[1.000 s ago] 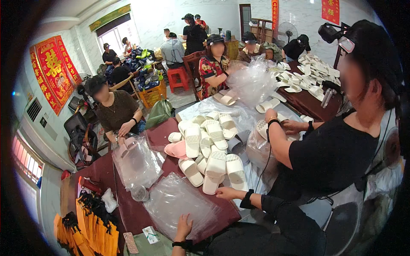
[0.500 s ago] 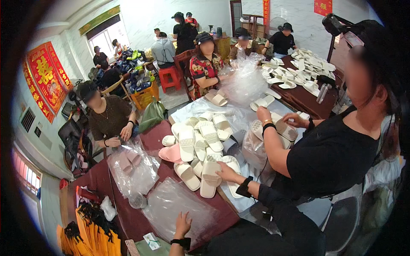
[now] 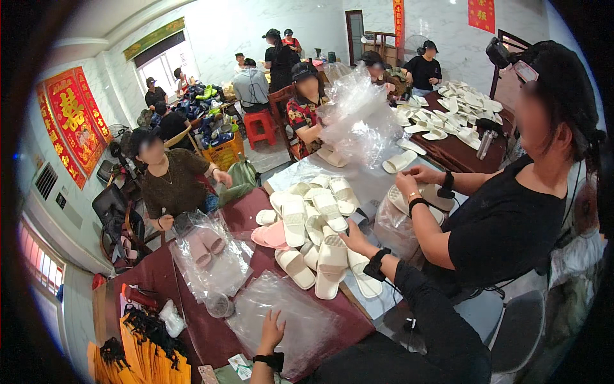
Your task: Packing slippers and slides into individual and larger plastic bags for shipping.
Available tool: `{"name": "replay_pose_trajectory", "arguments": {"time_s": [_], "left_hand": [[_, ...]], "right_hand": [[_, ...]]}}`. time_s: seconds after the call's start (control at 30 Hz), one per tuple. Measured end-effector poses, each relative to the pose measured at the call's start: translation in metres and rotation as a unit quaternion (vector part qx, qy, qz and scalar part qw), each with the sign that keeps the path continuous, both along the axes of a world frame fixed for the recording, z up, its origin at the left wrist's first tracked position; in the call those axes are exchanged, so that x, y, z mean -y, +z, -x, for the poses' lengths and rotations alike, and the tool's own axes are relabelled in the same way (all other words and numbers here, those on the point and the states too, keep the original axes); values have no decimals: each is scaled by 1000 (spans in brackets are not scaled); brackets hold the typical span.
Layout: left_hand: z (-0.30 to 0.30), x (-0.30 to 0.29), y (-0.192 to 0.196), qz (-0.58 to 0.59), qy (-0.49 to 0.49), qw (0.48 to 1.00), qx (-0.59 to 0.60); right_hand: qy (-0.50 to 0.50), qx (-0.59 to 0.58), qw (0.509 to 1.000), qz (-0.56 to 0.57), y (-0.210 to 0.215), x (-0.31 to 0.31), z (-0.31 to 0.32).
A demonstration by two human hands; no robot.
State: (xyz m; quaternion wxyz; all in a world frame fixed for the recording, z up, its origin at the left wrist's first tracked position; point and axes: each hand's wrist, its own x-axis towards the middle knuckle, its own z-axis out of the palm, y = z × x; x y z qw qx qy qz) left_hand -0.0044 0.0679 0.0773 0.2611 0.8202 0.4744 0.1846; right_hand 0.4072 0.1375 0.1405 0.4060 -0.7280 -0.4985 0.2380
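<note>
My left hand (image 3: 272, 334) is low over a stack of clear plastic bags (image 3: 291, 313), open with fingers apart and nothing in it. My right hand (image 3: 359, 242) reaches to the right edge of a heap of cream-white slippers (image 3: 313, 217). Its thumb and forefinger are spread, and I see nothing held in it. A cream slipper (image 3: 332, 256) lies sole up just below that hand. Partly hidden beyond its fingertips is a grey slipper (image 3: 360, 219). At the heap's left side, a pink slipper (image 3: 272, 235) sticks out.
A co-worker (image 3: 492, 211) at right handles slippers over a clear bag. Across the table a person (image 3: 179, 173) stands behind bagged pink slippers (image 3: 208, 246). A clear cup (image 3: 219, 305) stands beside the bags. Orange straps (image 3: 137, 342) lie lower left. More slippers (image 3: 454, 105) cover the far table.
My right hand has left the cream slipper it touched and moved up and right along the heap. My left hand stays over the bags. The person across has drawn their hands apart.
</note>
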Motion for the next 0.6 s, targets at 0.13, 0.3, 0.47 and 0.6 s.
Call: {"name": "replay_pose_trajectory", "arguments": {"time_s": [0.13, 0.3, 0.47, 0.6], "left_hand": [[9, -6, 6, -6, 15, 1000, 19], [6, -14, 13, -28, 8, 998, 59], [14, -23, 20, -3, 39, 996, 81], [6, -28, 28, 12, 54, 993, 103]], "right_hand": [[-2, -4, 1000, 15, 22, -2, 8], [-33, 15, 999, 11, 26, -2, -12], [-49, -77, 996, -9, 61, -9, -16], [-53, -84, 994, -37, 73, -10, -26]]}}
